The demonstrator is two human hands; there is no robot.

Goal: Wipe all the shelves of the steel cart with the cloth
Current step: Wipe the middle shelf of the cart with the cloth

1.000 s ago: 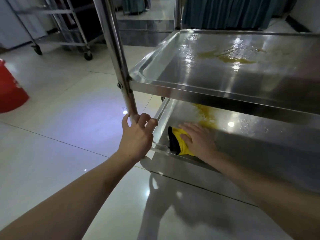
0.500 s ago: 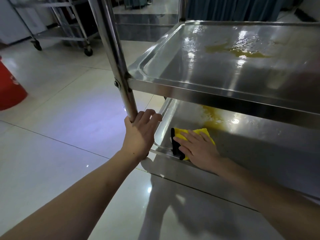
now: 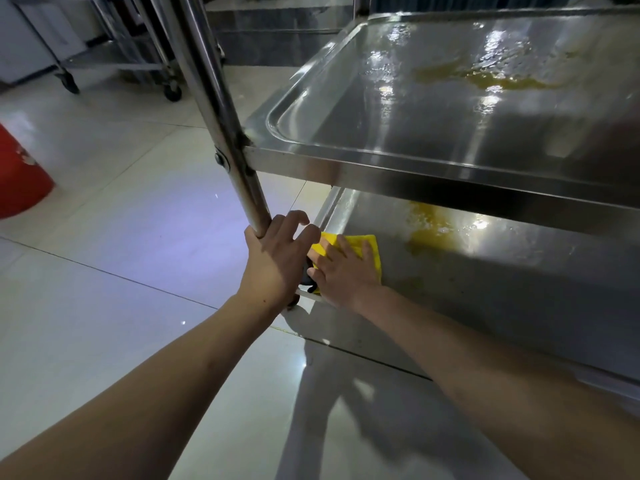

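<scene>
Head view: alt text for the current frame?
A right hand presses a yellow cloth flat on the steel cart's lower shelf, near a yellow smear. The left hand grips the cart's upright steel post; the upper shelf is smeared too.

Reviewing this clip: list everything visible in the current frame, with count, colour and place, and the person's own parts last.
steel cart: one, silver, right half of view, two shelves visible
upright post: one, silver, at the cart's near left corner
upper shelf spill: one, yellowish, far part of the upper shelf
lower shelf spill: one, yellowish, on the lower shelf beyond the cloth
cloth: one, yellow with a dark edge, near left corner of the lower shelf
red bin: one, red, on the floor at the left edge
second trolley: one, silver on black castors, far left background
floor: pale glossy tiles
left hand: grips the base of the post
right hand: presses flat on the cloth
</scene>
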